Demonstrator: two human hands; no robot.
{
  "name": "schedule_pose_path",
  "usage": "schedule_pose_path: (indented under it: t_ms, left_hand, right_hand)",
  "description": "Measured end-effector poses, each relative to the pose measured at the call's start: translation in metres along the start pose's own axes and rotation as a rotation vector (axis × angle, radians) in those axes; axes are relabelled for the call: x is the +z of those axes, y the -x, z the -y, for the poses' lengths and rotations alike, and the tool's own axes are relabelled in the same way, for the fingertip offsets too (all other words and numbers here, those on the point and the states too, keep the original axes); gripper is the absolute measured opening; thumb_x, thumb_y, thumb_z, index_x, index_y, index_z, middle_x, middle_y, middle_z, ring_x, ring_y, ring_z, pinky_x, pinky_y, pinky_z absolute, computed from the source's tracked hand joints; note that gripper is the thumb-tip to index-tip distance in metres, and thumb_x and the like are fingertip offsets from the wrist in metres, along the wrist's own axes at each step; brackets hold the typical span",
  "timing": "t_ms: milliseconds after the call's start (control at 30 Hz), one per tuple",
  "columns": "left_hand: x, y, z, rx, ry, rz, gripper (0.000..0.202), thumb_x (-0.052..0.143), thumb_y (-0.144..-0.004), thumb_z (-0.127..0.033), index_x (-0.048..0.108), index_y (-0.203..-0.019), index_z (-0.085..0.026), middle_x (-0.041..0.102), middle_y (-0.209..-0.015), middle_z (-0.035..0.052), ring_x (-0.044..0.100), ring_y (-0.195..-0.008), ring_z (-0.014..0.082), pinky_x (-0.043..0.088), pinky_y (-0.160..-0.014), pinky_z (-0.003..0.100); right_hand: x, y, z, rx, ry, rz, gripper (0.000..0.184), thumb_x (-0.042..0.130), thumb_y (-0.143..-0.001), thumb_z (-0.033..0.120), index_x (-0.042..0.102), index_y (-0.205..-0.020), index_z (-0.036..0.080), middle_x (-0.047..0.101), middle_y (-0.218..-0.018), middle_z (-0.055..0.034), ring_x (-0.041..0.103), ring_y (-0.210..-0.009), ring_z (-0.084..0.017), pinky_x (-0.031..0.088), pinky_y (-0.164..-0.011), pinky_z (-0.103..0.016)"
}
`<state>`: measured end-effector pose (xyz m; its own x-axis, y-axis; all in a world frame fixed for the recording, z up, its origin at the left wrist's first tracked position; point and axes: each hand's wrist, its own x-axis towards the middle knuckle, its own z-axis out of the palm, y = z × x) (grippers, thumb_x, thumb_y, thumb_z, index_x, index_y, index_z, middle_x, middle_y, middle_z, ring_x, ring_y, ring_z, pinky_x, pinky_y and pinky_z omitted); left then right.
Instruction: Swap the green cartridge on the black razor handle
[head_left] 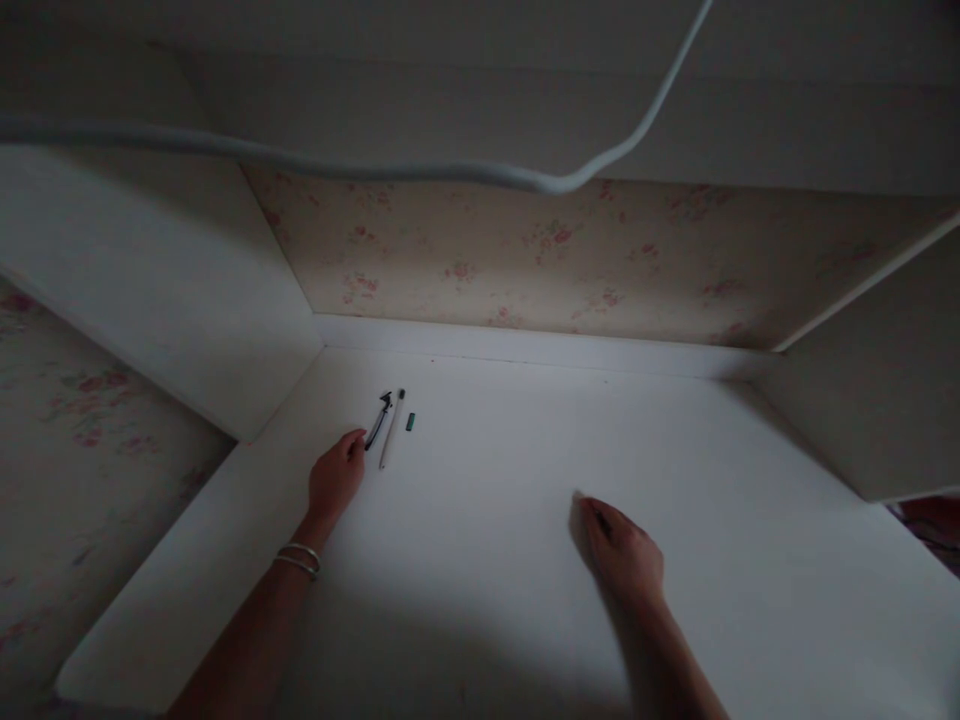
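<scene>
My left hand (pixel 337 475) is closed at the left of the white tabletop (pixel 495 470). Its fingertips meet the lower end of a razor (pixel 379 422) with a dark head and a black-and-pale handle. Just right of the razor lies a slim toothbrush (pixel 391 432), pale with a dark head. Beside that is a small dark green, battery-like piece (pixel 410 422). My right hand (pixel 624 555) rests low over the tabletop's right half, fingers curled and thumb pressed to them. Nothing shows in that hand.
A white cable (pixel 450 172) hangs across the upper view, close to the camera. Panels (pixel 172 290) stand on the left and right (pixel 877 390). Behind the tabletop run a white ledge (pixel 525 345) and flowered wallpaper (pixel 510 250).
</scene>
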<state>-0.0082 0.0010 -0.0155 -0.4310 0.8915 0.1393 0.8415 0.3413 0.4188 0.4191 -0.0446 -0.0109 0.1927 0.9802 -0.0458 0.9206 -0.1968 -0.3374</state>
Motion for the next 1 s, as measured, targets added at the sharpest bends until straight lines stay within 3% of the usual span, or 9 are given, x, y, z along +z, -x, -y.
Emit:
schedule_pose_path:
  t_ms: [500,1000]
  left_hand:
    - [-0.0019,0.0009,-0.0029,-0.009,-0.015,0.013,0.034,0.038,-0.091,-0.035,0.060,-0.114,-0.025,0.070,-0.103,0.0051,0.066,-0.089,0.0218,0.048,-0.076,0.030]
    - [-0.0002,0.0004,-0.0008,0.026,-0.033,0.006,0.035,0.036,-0.091,-0.036,0.060,-0.115,-0.025,0.069,-0.106,0.0051,0.065,-0.092,0.0221,0.047,-0.079,0.030]
  right_hand:
    - [0.0019,-0.0018,-0.0015,-0.002,0.008,0.006,0.039,0.036,-0.090,0.049,0.066,-0.108,0.032,0.067,-0.111,0.0004,0.064,-0.090,-0.021,0.042,-0.066,-0.025]
    - [-0.0039,-0.0002,0.0034,0.012,0.017,0.029,0.040,0.034,-0.091,0.052,0.065,-0.108,0.033,0.068,-0.110,0.0006,0.065,-0.091,-0.022,0.042,-0.066,-0.026]
